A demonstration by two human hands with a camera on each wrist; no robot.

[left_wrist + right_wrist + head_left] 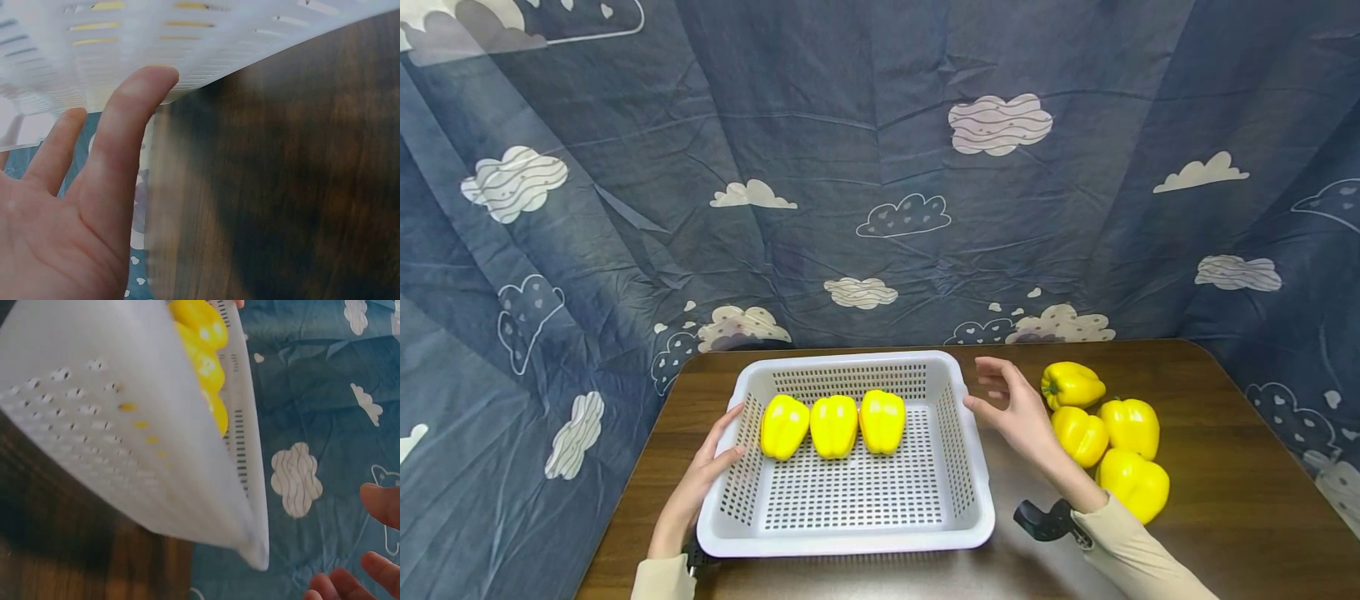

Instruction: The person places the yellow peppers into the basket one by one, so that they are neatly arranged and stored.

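A white perforated plastic basket point(850, 546) stands in the middle of the table. Inside it, three yellow bell peppers point(833, 427) form a row toward the back left. My left hand point(700, 471) rests at the basket's left rim, its fingers fairly straight; in the left wrist view the thumb point(134, 112) lies against the basket's side. Just beyond the right rim, my right hand point(1018, 417) hovers with relaxed, spread fingers and holds nothing. The right wrist view shows its fingers point(381, 572) apart from the basket's wall point(81, 431).
Several more yellow bell peppers point(1133, 485) lie in a cluster on the brown wooden table point(1240, 517), right of my right forearm. Behind the table hangs a dark blue cloth point(880, 125) with white clouds. Black wrist straps point(1045, 521) sit at the cuffs.
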